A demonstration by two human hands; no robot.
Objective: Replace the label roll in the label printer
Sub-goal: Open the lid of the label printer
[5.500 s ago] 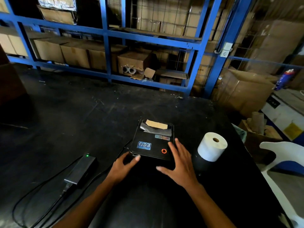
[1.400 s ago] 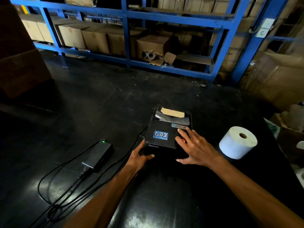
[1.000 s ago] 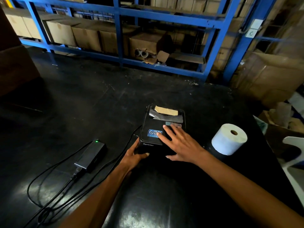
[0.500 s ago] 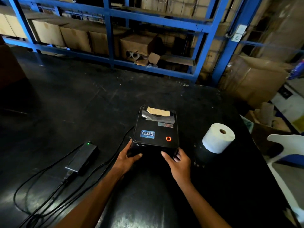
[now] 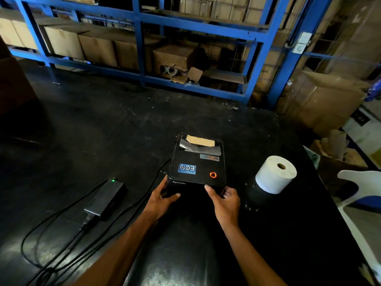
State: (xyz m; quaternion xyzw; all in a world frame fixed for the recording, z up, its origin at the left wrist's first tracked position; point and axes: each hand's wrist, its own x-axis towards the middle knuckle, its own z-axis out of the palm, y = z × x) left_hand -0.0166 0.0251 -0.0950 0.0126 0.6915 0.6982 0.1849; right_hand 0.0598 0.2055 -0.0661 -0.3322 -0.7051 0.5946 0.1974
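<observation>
A black label printer [image 5: 198, 162] with a blue sticker and a glowing red ring button sits on the black table [image 5: 103, 131], lid down. A brown piece shows through its rear window. My left hand [image 5: 162, 198] grips its front left corner, thumb on the front face. My right hand [image 5: 225, 200] grips the front right corner, fingers curled round the side. A full white label roll [image 5: 275, 174] stands on end to the right of the printer, apart from both hands.
A black power adapter [image 5: 106, 197] with a green light lies left of the printer, its cables trailing toward the near left. Blue shelving [image 5: 142, 44] with cardboard boxes stands behind the table. A white chair [image 5: 362, 182] and boxes are beyond the right edge.
My right hand came off the printer's top near the red button and moved down to its front right corner. My left hand stayed at the front left corner.
</observation>
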